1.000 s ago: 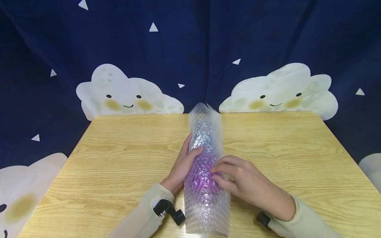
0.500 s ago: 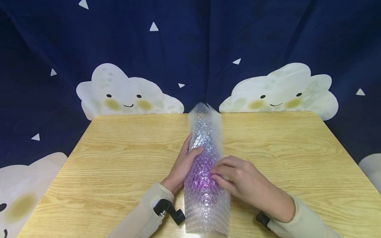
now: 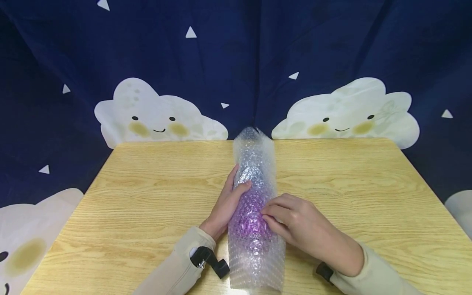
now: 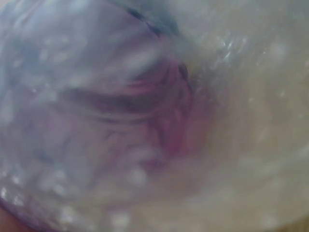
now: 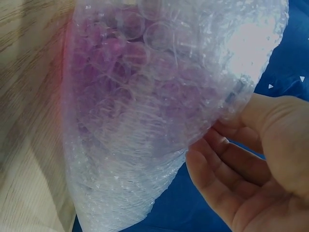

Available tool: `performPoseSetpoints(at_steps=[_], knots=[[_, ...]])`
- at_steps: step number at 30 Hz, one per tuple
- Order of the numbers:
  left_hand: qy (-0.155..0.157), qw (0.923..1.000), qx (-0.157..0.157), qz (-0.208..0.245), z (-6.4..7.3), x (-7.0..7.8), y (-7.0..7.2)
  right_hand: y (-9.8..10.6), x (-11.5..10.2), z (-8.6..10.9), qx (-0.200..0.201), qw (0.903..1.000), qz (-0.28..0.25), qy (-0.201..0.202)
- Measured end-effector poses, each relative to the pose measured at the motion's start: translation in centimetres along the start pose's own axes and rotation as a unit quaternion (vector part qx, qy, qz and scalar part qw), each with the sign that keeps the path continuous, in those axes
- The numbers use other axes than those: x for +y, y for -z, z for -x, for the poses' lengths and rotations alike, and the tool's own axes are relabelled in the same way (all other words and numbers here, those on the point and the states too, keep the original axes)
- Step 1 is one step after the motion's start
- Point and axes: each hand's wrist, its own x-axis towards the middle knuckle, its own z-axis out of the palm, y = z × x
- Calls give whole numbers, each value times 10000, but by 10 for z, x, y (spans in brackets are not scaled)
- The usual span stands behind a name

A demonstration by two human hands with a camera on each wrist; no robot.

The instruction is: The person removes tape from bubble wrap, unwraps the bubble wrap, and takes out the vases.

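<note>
A long bundle of clear bubble wrap (image 3: 256, 262) lies lengthwise down the middle of the table. Inside it shows a purple-tinted thing (image 3: 252, 223), its kind blurred by the bubbles. My left hand (image 3: 223, 209) holds the bundle from the left, thumb laid over the top and the other fingers along the side. On the opposite side, my right hand (image 3: 300, 223) pinches the wrap between thumb and bent fingers. The right wrist view has those fingertips (image 5: 198, 150) right at the wrap's edge. Wrap and purple surface (image 4: 120, 106) fill the left wrist view, blurred.
The light wood-grain table (image 3: 166, 172) reaches back to a dark blue curtain (image 3: 236, 49) printed with white clouds and triangles. The far end of the bundle meets the table's back edge. Each wrist carries a black camera mount (image 3: 210, 260).
The right hand shifts very slightly at the wrap, its wrist drawing a little to the left. Left hand and bundle keep their place.
</note>
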Motion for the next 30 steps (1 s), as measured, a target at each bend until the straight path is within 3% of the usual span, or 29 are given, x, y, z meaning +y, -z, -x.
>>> performPoseSetpoints(at_steps=[30], knots=[[95,9999,-9,-72,0,1,1,-4,-4,-2,175,9989,412,148]])
